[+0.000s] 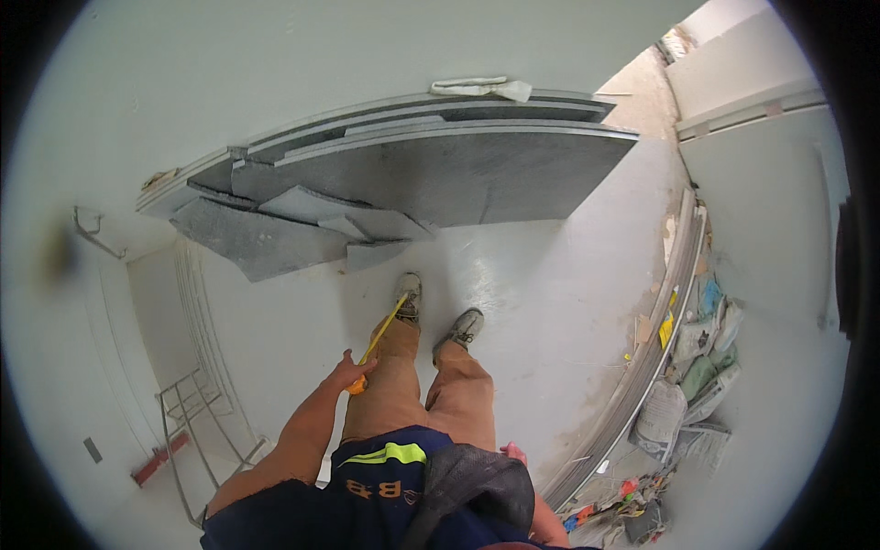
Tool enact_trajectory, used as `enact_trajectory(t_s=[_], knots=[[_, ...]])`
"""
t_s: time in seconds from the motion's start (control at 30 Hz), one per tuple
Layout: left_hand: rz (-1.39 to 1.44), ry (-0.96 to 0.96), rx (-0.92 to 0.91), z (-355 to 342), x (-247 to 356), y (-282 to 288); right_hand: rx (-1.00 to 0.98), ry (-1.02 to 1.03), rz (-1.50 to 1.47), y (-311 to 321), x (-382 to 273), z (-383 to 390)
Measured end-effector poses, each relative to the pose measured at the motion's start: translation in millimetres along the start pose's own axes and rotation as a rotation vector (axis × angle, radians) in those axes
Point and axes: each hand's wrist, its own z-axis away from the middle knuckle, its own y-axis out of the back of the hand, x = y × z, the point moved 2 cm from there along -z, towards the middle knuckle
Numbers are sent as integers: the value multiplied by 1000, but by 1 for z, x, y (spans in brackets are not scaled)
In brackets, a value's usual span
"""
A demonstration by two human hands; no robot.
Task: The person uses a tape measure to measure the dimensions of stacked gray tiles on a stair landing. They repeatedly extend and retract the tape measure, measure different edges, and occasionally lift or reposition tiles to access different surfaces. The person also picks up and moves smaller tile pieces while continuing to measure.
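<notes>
My left hand (349,366) grips a yellow-orange tape measure (357,386), with its yellow blade (381,334) extended up to near my left shoe. My right hand (513,453) shows only in part at my right hip beside a dark grey mesh item (463,486); what it holds, if anything, is hidden. In front of my feet, several large grey boards (440,174) lean against the white wall, with broken grey pieces (261,238) at the left end and a folded whitish item (481,87) on top.
Long strips (680,252) lie along the right wall beside bundled bags (660,412) and scattered debris (632,509). A metal frame (192,417) stands at my lower left near a wall bracket (96,234). A lighter floor passage (646,101) continues beyond the boards at upper right.
</notes>
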Motion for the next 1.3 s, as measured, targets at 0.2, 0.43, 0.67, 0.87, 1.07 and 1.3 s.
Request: enact_trajectory(t_s=[0.2,0.43,0.67,0.87,1.07,1.3], knots=[[63,-107,82,14,-10,31,-12,55,-40,2,-81,6],[158,-237,-70,20,27,84,63,421,284,6,-197,-29],[120,-359,-2,-24,83,141,352,855,654,25,-391,-70],[245,-434,114,-8,164,150,515,916,723,78,-561,-154],[305,-276,146,26,180,98,587,1055,916,102,-730,-211],[105,-173,68,46,189,10,353,1170,1519,32,-817,-218]])
